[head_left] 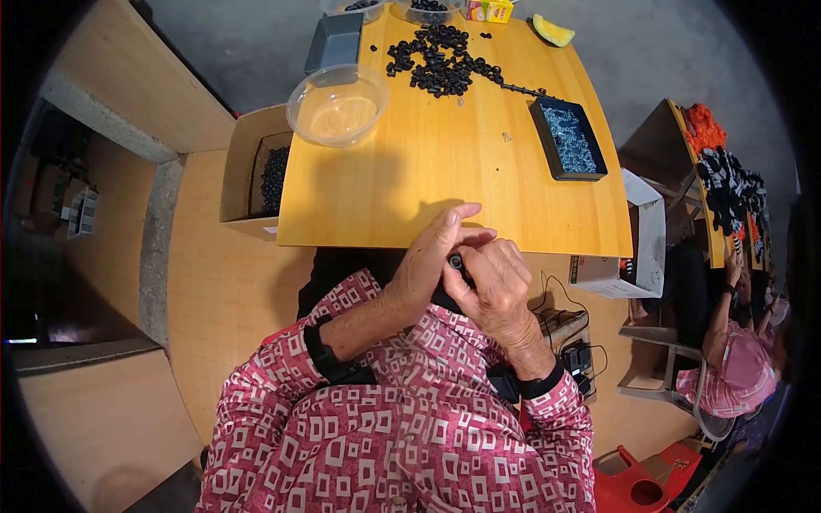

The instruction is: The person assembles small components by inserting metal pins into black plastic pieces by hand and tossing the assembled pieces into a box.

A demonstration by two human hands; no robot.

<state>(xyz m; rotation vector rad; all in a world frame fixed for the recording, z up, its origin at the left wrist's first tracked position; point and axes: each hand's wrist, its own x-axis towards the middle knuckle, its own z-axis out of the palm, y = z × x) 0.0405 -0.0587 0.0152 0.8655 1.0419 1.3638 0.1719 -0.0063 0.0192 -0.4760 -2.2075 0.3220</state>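
Both my hands meet in front of my body, just off the near edge of the wooden table (pixel 410 184). My right hand (pixel 494 278) is closed round a small black cylindrical piece (pixel 457 261), whose round, hollow-looking end peeks out by the thumb. The rest of that piece is hidden in the fingers. Beside it, my left hand (pixel 434 248) has its fingers stretched out, the palm turned toward the right hand. Whether the left palm touches the piece I cannot tell. Farther back on the table lies a pile of small black round parts (pixel 440 64).
On the table's right stands a black tray (pixel 537 128) of small bluish metallic pieces. A clear plastic bowl (pixel 299 115) and a grey bin (pixel 332 44) sit at the left. A melon slice (pixel 554 32) lies far right. Cardboard boxes (pixel 248 224) flank the table; another person (pixel 740 359) sits at right.
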